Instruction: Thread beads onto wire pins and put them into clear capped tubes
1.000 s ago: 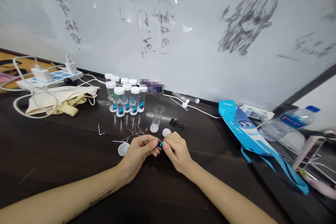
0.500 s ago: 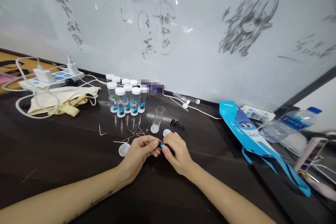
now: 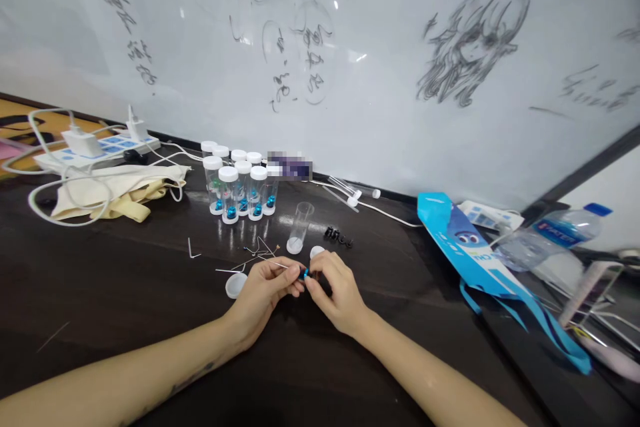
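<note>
Close together over the table, both hands work at a small shiny blue metal part point(image 3: 306, 273). My left hand point(image 3: 267, 288) is closed, its thumb and fingertips pinching the part's left end. A thin metal rod point(image 3: 274, 263) sticks out leftward from that pinch. My right hand point(image 3: 340, 290) has its thumb and curled fingers at the part's right side, touching it; the fingers cover much of it. Just behind the right fingers lies a white cap point(image 3: 317, 251). Beside the left hand are another white cap point(image 3: 236, 285) and several thin wires point(image 3: 260, 250).
An uncapped clear tube point(image 3: 301, 227) stands behind the hands, with small black pieces point(image 3: 339, 237) to its right. Several capped tubes point(image 3: 229, 193) with blue parts stand farther back. An L-shaped hex key point(image 3: 191, 250) lies left. A blue packet point(image 3: 460, 247) and water bottle point(image 3: 560, 233) are right.
My right thumb and fingers have shifted slightly left on the blue part. My left hand stays almost still, keeping its pinch.
</note>
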Available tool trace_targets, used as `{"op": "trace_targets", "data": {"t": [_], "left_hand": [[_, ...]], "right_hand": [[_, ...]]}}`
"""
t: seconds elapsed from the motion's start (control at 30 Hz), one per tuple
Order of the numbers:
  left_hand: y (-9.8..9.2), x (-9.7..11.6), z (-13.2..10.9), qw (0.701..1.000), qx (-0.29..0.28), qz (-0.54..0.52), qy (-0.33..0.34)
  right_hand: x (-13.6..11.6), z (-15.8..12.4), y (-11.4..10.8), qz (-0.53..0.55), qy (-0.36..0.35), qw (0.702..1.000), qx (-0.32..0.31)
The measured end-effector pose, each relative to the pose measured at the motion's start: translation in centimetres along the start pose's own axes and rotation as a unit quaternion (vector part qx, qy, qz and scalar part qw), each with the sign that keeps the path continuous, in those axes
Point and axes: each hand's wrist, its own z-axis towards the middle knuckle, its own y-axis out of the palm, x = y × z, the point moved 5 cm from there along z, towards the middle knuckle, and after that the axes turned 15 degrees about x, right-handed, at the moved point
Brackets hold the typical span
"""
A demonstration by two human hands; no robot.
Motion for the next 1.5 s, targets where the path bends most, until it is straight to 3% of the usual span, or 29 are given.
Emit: {"op": "trace_targets", "data": {"t": [0.37,0.7,1.1,1.5], "left_hand": [[0.18,0.09,-0.09,1.000,-0.011,0.010,0.004],[-0.08,0.06,0.15,1.000,0.007,-0.010,0.000],[0.02,0.04,-0.09,1.000,0.003,0.005,0.004],[0.21,0.31,-0.06,1.000,0.007,-0.001,0.000]], "right_hand": [[0.35,0.04,0.29,-0.008,-0.004,1.000,-0.019],[0.20,-0.13,0.00,0.012,0.012,1.000,0.016],[0.52,-0.09,0.29,-0.025,0.011,0.999,-0.016],[0.09,-0.13,-0.14,0.016,-0.001,0.999,0.033]]}}
